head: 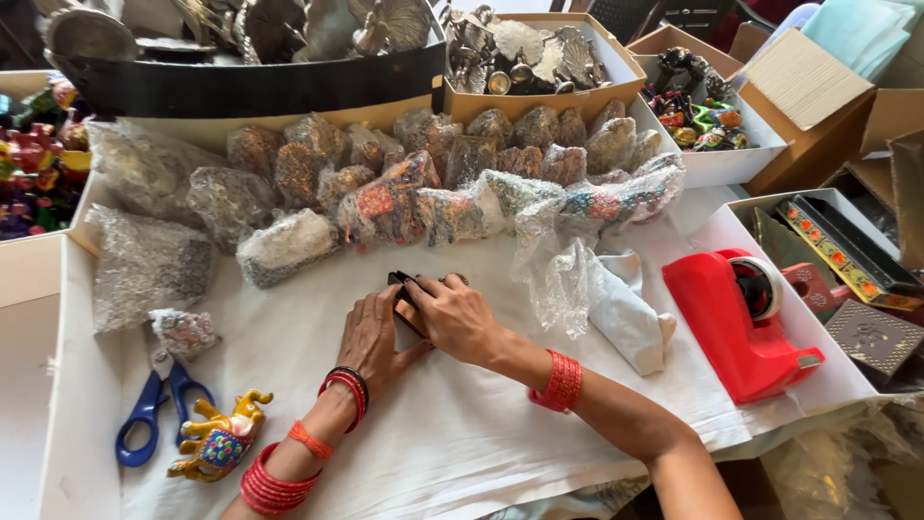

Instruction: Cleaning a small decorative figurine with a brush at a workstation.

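Both hands (pixel 414 323) over black object (pixel 404 287)

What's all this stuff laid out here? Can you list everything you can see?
small dark object: one, black, under both hands on the white paper
white paper: one sheet, covers the table
bubble-wrapped figurines: many, clear wrap over brown and multicoloured pieces, in rows behind the hands
tape dispenser: one, red, at right
scissors: one pair, blue handles, at left
elephant figurine: one, gold with painted colours, beside the scissors
cardboard boxes: several, tan and white, along the back, holding metal and painted ornaments
left hand: red and black bangles at the wrist
right hand: red bangles at the wrist
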